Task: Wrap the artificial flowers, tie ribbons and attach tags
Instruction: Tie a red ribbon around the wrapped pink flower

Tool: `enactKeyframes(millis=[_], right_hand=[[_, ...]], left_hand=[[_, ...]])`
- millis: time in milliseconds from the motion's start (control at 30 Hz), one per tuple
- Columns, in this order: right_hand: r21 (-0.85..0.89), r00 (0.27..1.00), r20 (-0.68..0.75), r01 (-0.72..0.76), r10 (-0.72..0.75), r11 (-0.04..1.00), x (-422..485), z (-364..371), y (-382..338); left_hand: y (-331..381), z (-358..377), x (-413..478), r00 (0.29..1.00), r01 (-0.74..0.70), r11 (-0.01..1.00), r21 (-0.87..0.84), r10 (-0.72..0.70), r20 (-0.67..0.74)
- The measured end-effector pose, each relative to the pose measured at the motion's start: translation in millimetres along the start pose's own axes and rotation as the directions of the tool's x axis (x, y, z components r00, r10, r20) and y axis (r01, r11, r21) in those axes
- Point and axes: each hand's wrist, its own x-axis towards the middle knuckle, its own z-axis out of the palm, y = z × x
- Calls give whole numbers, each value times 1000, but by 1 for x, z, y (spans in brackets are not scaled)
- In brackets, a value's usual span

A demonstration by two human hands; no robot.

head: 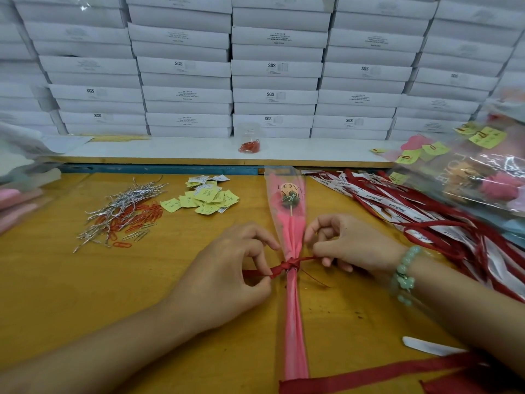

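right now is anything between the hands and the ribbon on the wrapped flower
Nothing visible. The left hand and right hand each pinch an end of the ribbon, either side of its knot on the wrapped flower.

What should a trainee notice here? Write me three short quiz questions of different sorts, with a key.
1. True or false: the left hand and right hand each pinch the dark red satin ribbon knotted round the pink cellophane-wrapped artificial flower.
2. The loose pile of small yellow paper tags lies: A) left of the flower; B) under the right hand; C) inside a box.
3. Which wrist wears the pale green bead bracelet?
Key: 1 true; 2 A; 3 the right.
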Motion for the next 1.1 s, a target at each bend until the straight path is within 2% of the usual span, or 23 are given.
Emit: enactKeyframes(millis=[200,400,567,633,867,1100], right_hand=[[-16,999,33,-3,3,1000,1,-2,0],[184,997,-72,14,-1,983,2,-2,3],[-24,979,-96,179,-180,984,2,4,9],[-42,976,-70,201,-204,979,2,4,11],[31,970,21,243,-243,970,2,5,11],[109,940,146,296,-310,949,-1,4,8]], left_hand=[[-4,-1,0,1000,10,998,-60,-8,29],[-5,0,0,993,77,993,-84,-68,99],[-7,2,0,973,104,986,-133,-73,220],[-6,2,0,976,91,987,-135,-62,211],[-3,-1,1,999,6,980,-198,2,42],[0,-4,-2,991,-108,960,-260,125,50]])
